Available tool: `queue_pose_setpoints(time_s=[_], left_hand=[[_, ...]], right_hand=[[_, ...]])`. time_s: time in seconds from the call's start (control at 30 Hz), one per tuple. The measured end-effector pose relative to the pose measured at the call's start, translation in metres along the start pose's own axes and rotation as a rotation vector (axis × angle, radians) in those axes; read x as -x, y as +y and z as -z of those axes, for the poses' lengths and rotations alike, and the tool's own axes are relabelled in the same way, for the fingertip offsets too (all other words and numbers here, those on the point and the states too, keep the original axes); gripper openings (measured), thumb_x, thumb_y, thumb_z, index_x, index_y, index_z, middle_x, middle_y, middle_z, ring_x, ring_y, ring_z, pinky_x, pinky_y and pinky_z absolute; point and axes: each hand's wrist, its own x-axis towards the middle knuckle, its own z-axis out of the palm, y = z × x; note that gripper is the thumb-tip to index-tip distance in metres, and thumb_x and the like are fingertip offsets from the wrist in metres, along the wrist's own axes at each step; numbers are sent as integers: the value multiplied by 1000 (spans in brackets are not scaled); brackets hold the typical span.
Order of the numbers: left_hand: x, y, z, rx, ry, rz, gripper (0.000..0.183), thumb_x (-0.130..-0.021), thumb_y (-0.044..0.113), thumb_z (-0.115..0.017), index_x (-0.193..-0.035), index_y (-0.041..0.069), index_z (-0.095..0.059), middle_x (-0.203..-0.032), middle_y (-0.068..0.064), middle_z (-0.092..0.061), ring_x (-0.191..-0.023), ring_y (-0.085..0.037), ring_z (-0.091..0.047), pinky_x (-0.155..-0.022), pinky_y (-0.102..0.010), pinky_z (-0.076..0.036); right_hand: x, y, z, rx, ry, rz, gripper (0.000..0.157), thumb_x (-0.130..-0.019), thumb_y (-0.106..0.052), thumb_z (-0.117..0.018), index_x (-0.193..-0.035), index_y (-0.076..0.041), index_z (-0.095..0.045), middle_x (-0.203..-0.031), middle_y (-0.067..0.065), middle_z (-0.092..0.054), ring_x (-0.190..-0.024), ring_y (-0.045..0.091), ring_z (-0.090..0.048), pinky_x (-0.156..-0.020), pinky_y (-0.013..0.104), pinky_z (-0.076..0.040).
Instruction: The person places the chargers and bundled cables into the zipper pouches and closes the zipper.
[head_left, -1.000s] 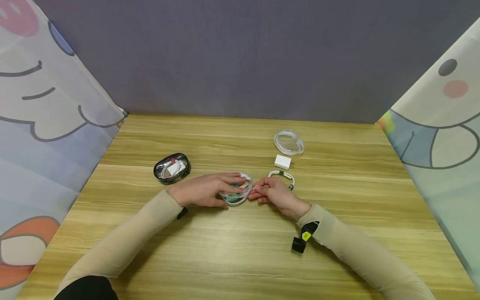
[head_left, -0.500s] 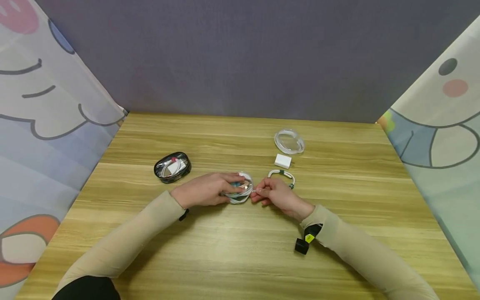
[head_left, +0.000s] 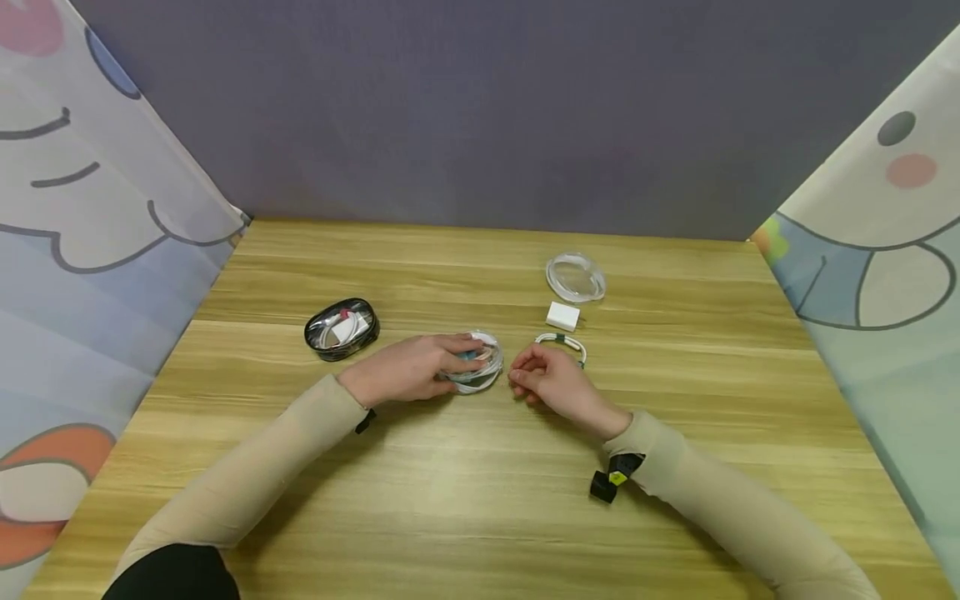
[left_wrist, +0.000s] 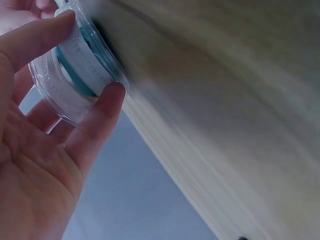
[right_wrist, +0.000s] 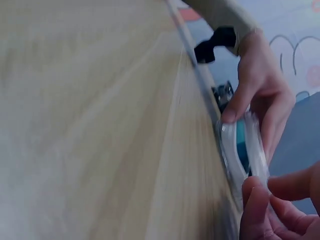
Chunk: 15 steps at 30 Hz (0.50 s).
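Gripping round clear case (head_left: 478, 378) between left hand (head_left: 408, 368) thumb and fingers; with right hand (head_left: 557, 383) fingers curled beside it, near white cable (head_left: 573, 343); cannot tell if pinching.

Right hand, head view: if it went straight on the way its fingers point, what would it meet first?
The right hand would probably meet the clear round case that the left hand grips, though depth there is unclear.
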Motion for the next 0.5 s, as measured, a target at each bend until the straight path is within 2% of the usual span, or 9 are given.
queue_pose_setpoints(time_s=[0.23,0.5], left_hand=[[0,0,-1,8,22,-4,53,-92,22,-74,-143,19,-57,-152,-8,-45,-139,-25,-41,-100,-38,-48],[-2,4,-4,-23,57,-8,52,-90,27,-77,-138,18,-62,-151,-6,-47,-140,-26,-40,-107,-44,-41]], right_hand=[[-14,5,2,181,37,44,24,-87,-7,-76,-108,-2,-65,-101,8,-69,-80,15,-69,-67,28,-55],[-24,3,-4,361,48,91,22,-82,-17,-81,-96,-11,-65,-82,-3,-69,-73,10,-63,-67,30,-49]])
